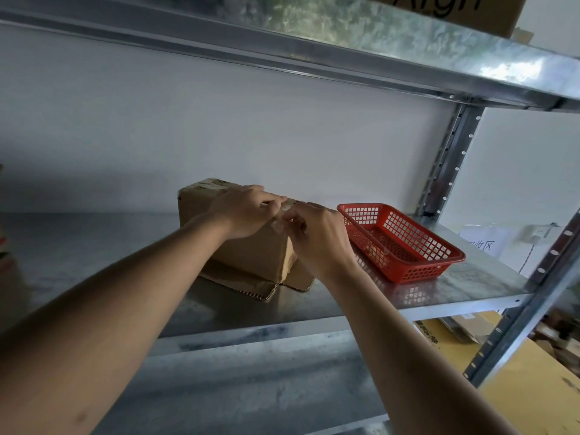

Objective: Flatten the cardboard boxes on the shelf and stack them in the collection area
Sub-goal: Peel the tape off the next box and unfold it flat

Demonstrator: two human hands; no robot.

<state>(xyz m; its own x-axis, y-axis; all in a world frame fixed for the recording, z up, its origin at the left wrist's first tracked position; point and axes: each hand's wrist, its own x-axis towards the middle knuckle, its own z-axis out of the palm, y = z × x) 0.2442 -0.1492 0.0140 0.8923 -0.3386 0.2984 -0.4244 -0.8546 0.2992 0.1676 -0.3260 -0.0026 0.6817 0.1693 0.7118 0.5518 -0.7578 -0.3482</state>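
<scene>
A brown cardboard box stands on the metal shelf, its bottom flaps splayed out flat on the shelf at the front. My left hand rests on the box's top near edge, fingers curled over it. My right hand is at the box's upper right corner and pinches a strip of clear tape between thumb and fingers. The far side of the box is hidden behind my hands.
A red plastic mesh basket sits on the shelf just right of the box. A shelf upright stands at the back right. Another cardboard box is on the shelf above. Yellow cartons lie lower right.
</scene>
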